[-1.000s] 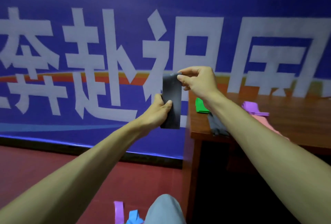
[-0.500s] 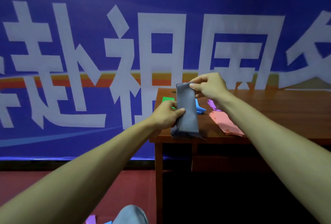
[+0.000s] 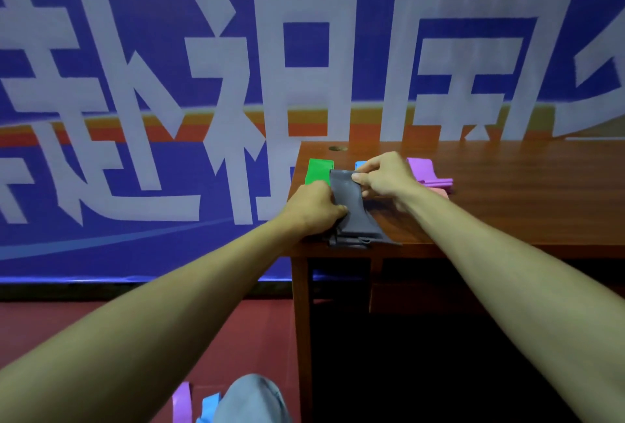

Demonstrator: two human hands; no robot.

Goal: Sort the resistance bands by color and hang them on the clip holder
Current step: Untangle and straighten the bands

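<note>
The left hand (image 3: 314, 209) has its fingers curled round the lower edge of a grey band (image 3: 348, 202), and the right hand (image 3: 384, 179) pinches the band's upper end. The band is held between them directly above the grey pile (image 3: 355, 240); whether its bottom edge touches the pile I cannot tell.

Sorting looks well under way. Beyond the grey pile, on the wooden surface (image 3: 524, 199), the colours lie in separate groups:
- a green band (image 3: 319, 170) behind and slightly left of the pile;
- a blue band (image 3: 360, 164) straight behind the pile, mostly hidden by the right hand;
- a purple band (image 3: 422, 170) behind and to its right;
- a pink band (image 3: 441, 191) touching the near side of the purple one.

Much is left to do. Well below the grey pile, on the red floor (image 3: 101, 321), a loose purple band (image 3: 182, 402) and a loose blue band (image 3: 209, 404) lie beside the person's knee (image 3: 250, 399), unsorted. No clip holder is in view, so hanging seems not yet begun.

Nothing stands between the held band and the grey pile. The pile sits right at the near edge of the surface, with loops hanging over it, so I judge it could slip off. A blue banner (image 3: 152, 84) fills the wall behind.
</note>
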